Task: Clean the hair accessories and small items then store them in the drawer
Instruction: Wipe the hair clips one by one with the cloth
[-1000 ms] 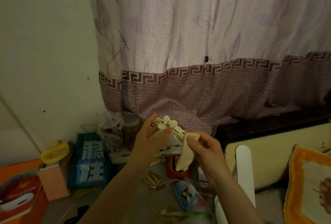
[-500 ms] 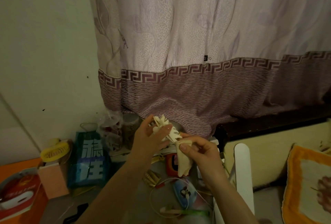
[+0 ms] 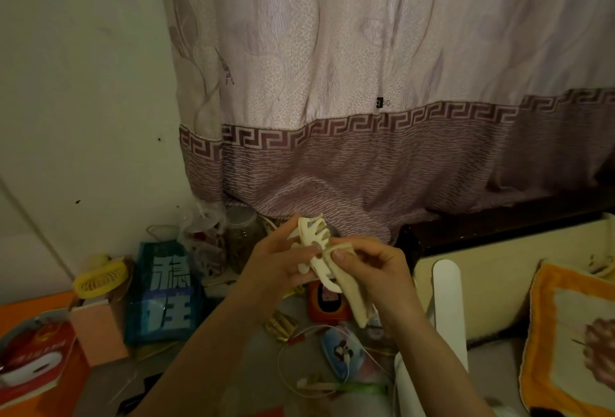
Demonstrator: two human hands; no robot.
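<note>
The cleaning step is in hand: the left hand (image 3: pixel 278 261) holds a cream claw hair clip (image 3: pixel 314 250) up in front of the chest, its fingers (image 3: pixel 301 251) curled round the clip's near side; the right hand (image 3: pixel 372 270) pinches a beige cloth (image 3: pixel 352 296) between thumb and curled fingers and presses it against the clip's ribs; the cloth's tail hangs down over the cluttered table (image 3: pixel 253 356). Other small items lie below, among them wooden clothes pegs (image 3: pixel 281 325). No drawer is in view; next, I judge, the clip needs turning so the cloth reaches its unwiped side.
</note>
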